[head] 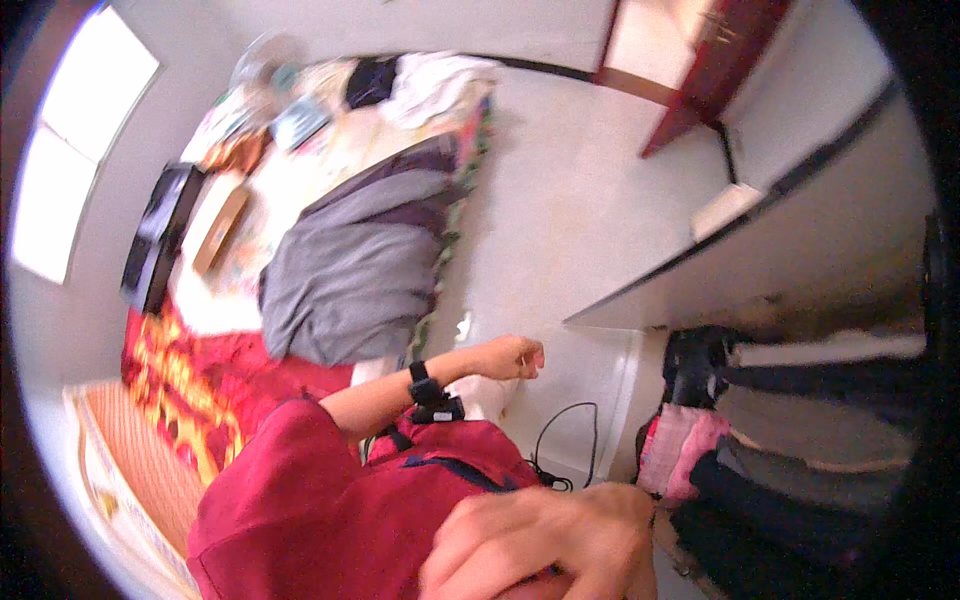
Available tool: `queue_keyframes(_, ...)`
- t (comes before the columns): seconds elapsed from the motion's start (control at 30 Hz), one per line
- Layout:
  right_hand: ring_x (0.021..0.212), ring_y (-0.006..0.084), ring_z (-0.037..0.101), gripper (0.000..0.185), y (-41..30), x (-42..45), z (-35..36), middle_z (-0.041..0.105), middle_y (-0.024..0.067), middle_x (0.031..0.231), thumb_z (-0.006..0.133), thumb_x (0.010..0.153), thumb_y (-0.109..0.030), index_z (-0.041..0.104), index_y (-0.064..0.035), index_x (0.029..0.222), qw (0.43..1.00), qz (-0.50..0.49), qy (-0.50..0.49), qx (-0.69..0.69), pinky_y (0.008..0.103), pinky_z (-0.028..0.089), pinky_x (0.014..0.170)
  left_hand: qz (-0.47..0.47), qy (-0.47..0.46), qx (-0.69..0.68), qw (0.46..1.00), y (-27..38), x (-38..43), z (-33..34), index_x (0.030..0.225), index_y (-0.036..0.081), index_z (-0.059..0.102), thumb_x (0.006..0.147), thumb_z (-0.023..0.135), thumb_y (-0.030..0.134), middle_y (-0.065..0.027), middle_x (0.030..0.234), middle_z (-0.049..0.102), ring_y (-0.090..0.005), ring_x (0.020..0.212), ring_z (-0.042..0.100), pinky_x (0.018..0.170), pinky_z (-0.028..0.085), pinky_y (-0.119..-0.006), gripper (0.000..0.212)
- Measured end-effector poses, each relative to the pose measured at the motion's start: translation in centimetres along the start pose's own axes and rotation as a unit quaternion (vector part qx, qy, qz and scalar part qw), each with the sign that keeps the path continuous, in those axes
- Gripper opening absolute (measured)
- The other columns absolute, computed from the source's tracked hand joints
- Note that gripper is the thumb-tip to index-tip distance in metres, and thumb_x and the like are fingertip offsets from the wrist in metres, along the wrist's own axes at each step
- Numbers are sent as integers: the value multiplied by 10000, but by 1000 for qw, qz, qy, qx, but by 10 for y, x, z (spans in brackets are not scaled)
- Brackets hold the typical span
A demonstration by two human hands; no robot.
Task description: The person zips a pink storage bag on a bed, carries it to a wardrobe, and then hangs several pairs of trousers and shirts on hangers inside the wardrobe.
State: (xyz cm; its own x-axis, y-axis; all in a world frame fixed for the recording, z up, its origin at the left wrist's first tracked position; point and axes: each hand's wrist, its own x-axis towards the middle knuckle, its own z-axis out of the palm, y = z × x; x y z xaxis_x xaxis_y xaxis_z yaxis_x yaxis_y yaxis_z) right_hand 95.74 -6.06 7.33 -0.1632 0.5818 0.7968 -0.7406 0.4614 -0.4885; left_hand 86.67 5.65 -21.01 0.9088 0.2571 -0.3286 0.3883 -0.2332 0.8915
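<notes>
My left hand point(517, 358) hangs over the floor beside the bed, its fingers loosely bent; no object shows in it. A black watch-like device point(425, 386) is strapped to that forearm. Close to the camera, in front of my red shirt point(322, 502), my right hand point(540, 540) is bent, blurred and cut off at the bottom edge. Its fingertips are hidden, so I cannot tell whether it holds anything. Another black device point(442, 411) sits at my waist, below the left forearm. A grey cloth point(360, 262) lies bunched on the near side of the bed.
The bed bears a red and yellow blanket point(247, 375), a cardboard box point(221, 229), a black case point(161, 236) and piled clothes. A fan point(274, 64) stands beyond. A black cable point(596, 442) lies on the floor. At right are a panel point(750, 262), hanging clothes point(795, 487) and an ajar red door point(720, 67).
</notes>
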Motion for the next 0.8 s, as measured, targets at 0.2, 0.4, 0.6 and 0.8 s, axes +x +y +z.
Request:
queue_keyframes(0.2,826,241,595,67,65,-43,-35,621,162,919,582,832,-43,625,8,827,916,314,177,-178,340,476,769,-101,218,-65,969,-102,-111,-43,936,-4,614,790,654,139,-93,771,671,-174,697,651,631,511,-321,209)
queue_keyframes(0.4,769,133,582,131,174,-146,-110,635,54,804,551,792,-67,639,21,833,712,574,287,-284,278,467,713,-293,448,-224,815,-206,-234,-79,880,20,623,779,646,96,-50,766,636,-135,661,610,573,499,-267,128)
queue_keyframes(0.6,756,145,614,340,258,-216,-105,638,90,883,524,720,78,626,4,1035,608,680,283,-296,265,486,648,-322,603,-472,557,-320,-343,-67,940,33,597,812,588,56,-52,752,604,-150,579,566,455,452,-263,130)
queue_keyframes(0.8,841,184,640,413,353,-191,-110,643,113,977,583,726,45,585,3,1137,583,743,64,-323,287,502,676,-429,660,-457,414,-413,-426,-51,881,45,598,817,646,168,-42,752,583,-152,627,552,506,465,-285,147)
